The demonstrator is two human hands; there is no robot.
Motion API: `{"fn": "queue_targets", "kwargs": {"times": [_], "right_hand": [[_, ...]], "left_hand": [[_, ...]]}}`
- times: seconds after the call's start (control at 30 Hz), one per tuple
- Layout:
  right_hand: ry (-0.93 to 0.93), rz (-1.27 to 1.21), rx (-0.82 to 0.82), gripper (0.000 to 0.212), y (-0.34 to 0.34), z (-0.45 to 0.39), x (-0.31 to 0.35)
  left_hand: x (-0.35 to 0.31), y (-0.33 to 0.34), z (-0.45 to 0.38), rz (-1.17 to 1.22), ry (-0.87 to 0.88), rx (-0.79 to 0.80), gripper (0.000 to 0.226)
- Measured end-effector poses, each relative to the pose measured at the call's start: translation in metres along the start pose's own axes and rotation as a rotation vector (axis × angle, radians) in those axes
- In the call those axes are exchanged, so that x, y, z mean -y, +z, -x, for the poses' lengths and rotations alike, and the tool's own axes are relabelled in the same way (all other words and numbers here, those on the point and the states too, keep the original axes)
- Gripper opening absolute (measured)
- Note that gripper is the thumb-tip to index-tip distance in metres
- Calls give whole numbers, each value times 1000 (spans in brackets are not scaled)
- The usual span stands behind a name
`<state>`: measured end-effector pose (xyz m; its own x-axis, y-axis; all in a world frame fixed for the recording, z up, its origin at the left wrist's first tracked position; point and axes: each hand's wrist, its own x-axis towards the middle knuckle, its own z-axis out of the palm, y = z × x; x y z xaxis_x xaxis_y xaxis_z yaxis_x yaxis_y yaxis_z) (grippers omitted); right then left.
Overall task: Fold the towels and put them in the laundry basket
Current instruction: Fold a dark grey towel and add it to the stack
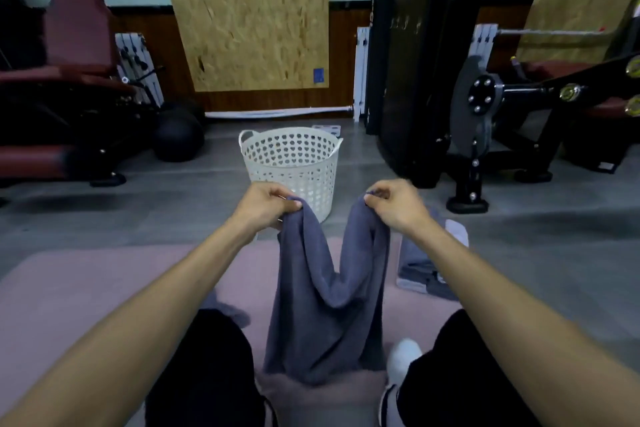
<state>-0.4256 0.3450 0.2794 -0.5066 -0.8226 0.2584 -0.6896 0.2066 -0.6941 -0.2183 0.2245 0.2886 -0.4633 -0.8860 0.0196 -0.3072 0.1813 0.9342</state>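
Head view: my left hand (266, 204) and my right hand (394, 203) are both raised in front of me, each pinching a top corner of one grey towel (325, 295). It sags in a deep dip between them and hangs down to the pink mat (86, 288) between my knees.

One white laundry basket (291, 163) with heart-shaped holes stands upright on the floor just beyond my hands, past the far edge of the mat. I cannot tell whether anything lies at its bottom; the part I can see into looks bare.

To my right, partly hidden by my forearm, lies a small pile of grey and pale towels (419, 270) at the edge of the mat; I cannot count them.

Grey planks make up the floor (173, 194). Red-padded gym machines (69, 55) stand at the left, two black balls (178, 135) beside them, and a black machine (485, 97) at the right. Chipboard panels (249, 10) lean against a wall with a wooden lower band.
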Motion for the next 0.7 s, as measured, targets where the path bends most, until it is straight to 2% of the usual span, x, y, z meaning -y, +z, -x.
{"fn": "queue_targets", "kwargs": {"times": [0.17,0.23,0.3,0.37,0.6,0.7], "right_hand": [[118,178,268,18,58,-8,-51],[157,208,351,26,77,-18,-69],[177,248,421,22,97,-30,-85],[203,290,481,12,114,-42,-99],[227,429,712,16,178,-96,-153],[176,451,770,13,215,-118,-181]], "left_hand": [[75,18,-28,-125,-187,135,16],[102,24,-41,-174,-242,161,17],[126,28,-56,-243,-278,195,16],[147,32,-73,-339,-305,252,15],[224,55,-143,-539,-355,385,15],[268,72,-171,-590,-326,466,16]]}}
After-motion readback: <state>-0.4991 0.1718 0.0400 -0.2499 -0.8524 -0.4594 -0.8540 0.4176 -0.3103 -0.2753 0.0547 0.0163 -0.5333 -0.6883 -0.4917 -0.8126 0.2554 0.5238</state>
